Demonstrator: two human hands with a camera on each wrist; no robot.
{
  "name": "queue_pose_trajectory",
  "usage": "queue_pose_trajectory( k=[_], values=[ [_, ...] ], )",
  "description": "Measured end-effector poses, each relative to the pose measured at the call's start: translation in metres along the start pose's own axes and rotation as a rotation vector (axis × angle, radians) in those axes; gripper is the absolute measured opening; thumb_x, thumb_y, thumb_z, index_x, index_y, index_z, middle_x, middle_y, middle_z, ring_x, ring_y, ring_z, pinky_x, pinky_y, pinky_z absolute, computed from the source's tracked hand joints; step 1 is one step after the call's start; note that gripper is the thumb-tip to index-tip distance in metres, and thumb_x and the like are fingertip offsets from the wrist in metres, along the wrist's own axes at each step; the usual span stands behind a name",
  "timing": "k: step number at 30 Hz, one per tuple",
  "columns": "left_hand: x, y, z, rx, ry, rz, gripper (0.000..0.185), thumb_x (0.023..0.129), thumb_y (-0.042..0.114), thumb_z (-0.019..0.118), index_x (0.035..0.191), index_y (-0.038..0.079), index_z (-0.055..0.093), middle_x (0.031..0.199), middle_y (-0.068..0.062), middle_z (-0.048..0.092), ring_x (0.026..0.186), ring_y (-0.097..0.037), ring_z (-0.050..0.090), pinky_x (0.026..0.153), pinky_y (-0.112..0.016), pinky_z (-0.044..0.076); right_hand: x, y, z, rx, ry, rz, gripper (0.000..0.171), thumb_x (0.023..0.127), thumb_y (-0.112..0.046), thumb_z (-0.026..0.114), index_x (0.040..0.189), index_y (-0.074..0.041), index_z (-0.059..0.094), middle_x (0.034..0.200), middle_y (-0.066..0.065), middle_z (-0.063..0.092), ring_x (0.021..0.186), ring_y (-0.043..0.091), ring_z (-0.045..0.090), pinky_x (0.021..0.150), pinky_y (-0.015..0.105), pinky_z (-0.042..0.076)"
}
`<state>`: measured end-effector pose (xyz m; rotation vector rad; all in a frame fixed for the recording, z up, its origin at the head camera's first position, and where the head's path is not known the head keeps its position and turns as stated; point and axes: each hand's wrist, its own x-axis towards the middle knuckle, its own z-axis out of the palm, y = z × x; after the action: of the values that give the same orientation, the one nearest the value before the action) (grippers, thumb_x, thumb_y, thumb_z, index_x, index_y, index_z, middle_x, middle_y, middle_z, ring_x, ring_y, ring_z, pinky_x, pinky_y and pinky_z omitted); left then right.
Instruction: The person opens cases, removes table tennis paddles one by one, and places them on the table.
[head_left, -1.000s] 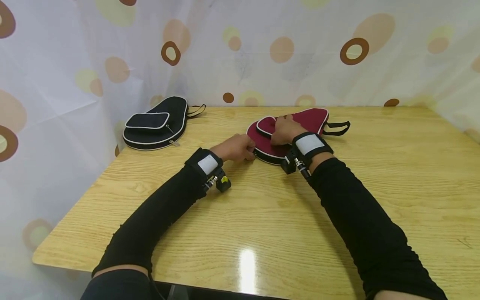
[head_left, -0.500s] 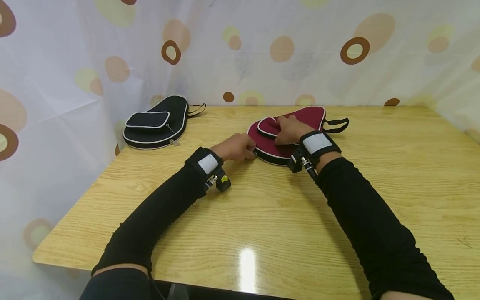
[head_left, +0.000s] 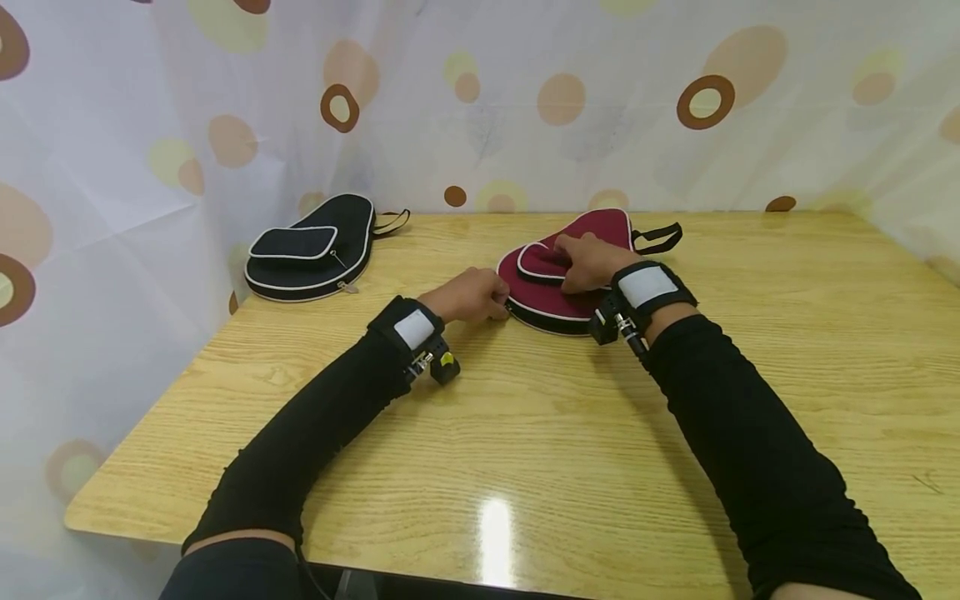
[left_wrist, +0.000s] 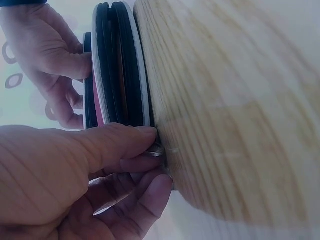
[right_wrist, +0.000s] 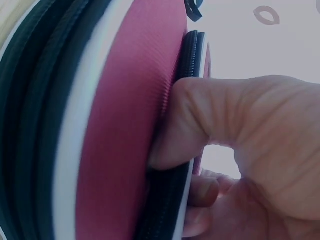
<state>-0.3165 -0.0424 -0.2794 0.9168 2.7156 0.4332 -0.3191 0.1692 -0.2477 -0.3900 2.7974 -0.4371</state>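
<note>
A maroon table tennis bat case (head_left: 540, 296) with white piping lies on the table, its narrow end pointing back right. My left hand (head_left: 468, 296) is at the case's left edge; in the left wrist view, its thumb and fingers pinch a metal zipper pull (left_wrist: 156, 150). Beside that hand, the black zipper band (left_wrist: 120, 65) shows a parted gap with something brownish inside. On top of the case, my right hand (head_left: 590, 261) grips the raised front pocket (head_left: 538, 262). The right wrist view shows its thumb (right_wrist: 180, 125) pressed against the pocket's black side, fingers curled over the other face.
A black bat case (head_left: 315, 250) of the same shape lies at the back left, with its own pocket and strap. The wooden table (head_left: 450, 467) meets a spotted curtain (head_left: 480, 100) behind. A black strap loop (head_left: 660, 239) sticks out from the maroon case.
The maroon case has turned, its narrow end and strap swinging left while its wide end shifts slightly toward me. My right hand has moved a little right with the pocket. The left hand stays put.
</note>
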Motion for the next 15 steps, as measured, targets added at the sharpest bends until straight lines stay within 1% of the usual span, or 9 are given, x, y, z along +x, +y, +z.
queue_pose_trajectory(
  k=[6, 10, 13, 15],
  values=[
    [0.000, 0.000, -0.001, 0.000, -0.001, 0.000, 0.034, 0.098, 0.010, 0.066, 0.069, 0.011, 0.048, 0.069, 0.002, 0.040, 0.068, -0.013, 0.042, 0.064, -0.024, 0.031, -0.002, 0.000, -0.002, -0.030, 0.023, -0.019, 0.051, 0.087, -0.007, 0.062, 0.135, -0.003, 0.044, 0.127, 0.026, 0.042, 0.108, 0.038, 0.047, 0.089, 0.048, 0.045],
    [0.002, -0.001, -0.001, -0.001, -0.004, 0.003, 0.034, 0.097, 0.010, 0.067, 0.069, 0.011, 0.048, 0.070, 0.002, 0.041, 0.068, -0.013, 0.042, 0.064, -0.023, 0.032, -0.005, -0.006, -0.003, -0.102, 0.055, -0.026, 0.049, 0.084, -0.004, 0.065, 0.131, -0.001, 0.049, 0.121, 0.024, 0.051, 0.105, 0.036, 0.050, 0.088, 0.048, 0.045],
    [0.003, -0.001, 0.000, 0.011, -0.010, 0.002, 0.035, 0.097, 0.011, 0.067, 0.068, 0.011, 0.048, 0.069, 0.002, 0.042, 0.068, -0.013, 0.043, 0.064, -0.023, 0.032, -0.006, -0.016, -0.001, -0.151, 0.063, 0.012, 0.049, 0.084, -0.003, 0.066, 0.130, 0.002, 0.051, 0.118, 0.022, 0.055, 0.105, 0.036, 0.051, 0.086, 0.046, 0.046],
    [0.004, -0.001, 0.000, 0.022, -0.013, -0.004, 0.035, 0.097, 0.011, 0.067, 0.068, 0.012, 0.048, 0.069, 0.002, 0.041, 0.068, -0.013, 0.043, 0.064, -0.023, 0.031, -0.005, -0.023, 0.000, -0.138, 0.058, 0.058, 0.043, 0.084, -0.006, 0.067, 0.125, 0.004, 0.055, 0.113, 0.023, 0.058, 0.097, 0.034, 0.057, 0.078, 0.041, 0.051]
  ],
)
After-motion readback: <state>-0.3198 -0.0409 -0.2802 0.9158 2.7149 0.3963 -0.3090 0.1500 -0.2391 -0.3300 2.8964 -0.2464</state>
